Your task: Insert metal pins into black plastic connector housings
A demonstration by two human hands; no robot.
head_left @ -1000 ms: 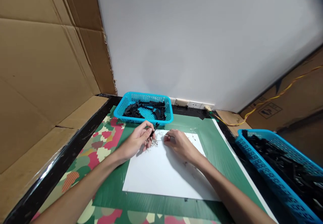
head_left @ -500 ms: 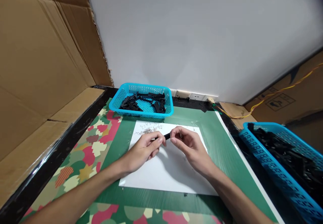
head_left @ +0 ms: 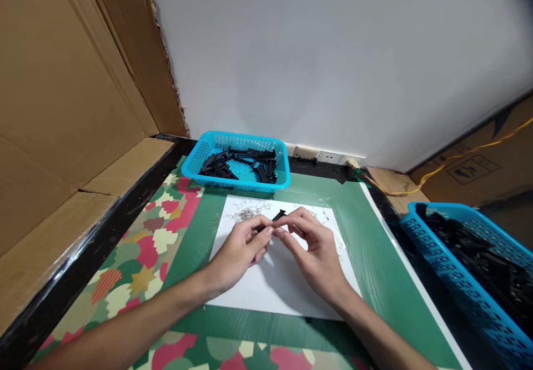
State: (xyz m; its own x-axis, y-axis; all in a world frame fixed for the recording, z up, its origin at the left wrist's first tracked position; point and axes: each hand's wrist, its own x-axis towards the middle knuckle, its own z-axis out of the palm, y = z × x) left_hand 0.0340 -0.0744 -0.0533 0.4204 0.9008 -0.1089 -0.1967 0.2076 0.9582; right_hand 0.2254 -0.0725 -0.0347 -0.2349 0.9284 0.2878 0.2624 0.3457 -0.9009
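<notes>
My left hand [head_left: 245,245] is closed round a slim black plastic part [head_left: 280,215], whose notched end sticks out past the fingers toward the back right. Thumb and fingers of my right hand [head_left: 314,248] pinch together right at my left fingertips, beside the part. Whatever lies between those right fingertips is too small or hidden to make out. Both hands are above a white sheet [head_left: 275,298]. Behind them on the sheet lies a loose pile of small thin metal wire pieces [head_left: 246,214], with more scattered around it.
A blue basket [head_left: 195,174] with black plastic parts stands at the back. Another blue basket [head_left: 437,256], full of black parts, is at the right. Cardboard [head_left: 75,81] walls the left side. Sockets [head_left: 331,157] and a yellow cable [head_left: 428,178] run along the back wall.
My right hand has moved left until its fingertips meet those of my left. The black part has turned, its end now pointing farther up and back. The view has shifted slightly.
</notes>
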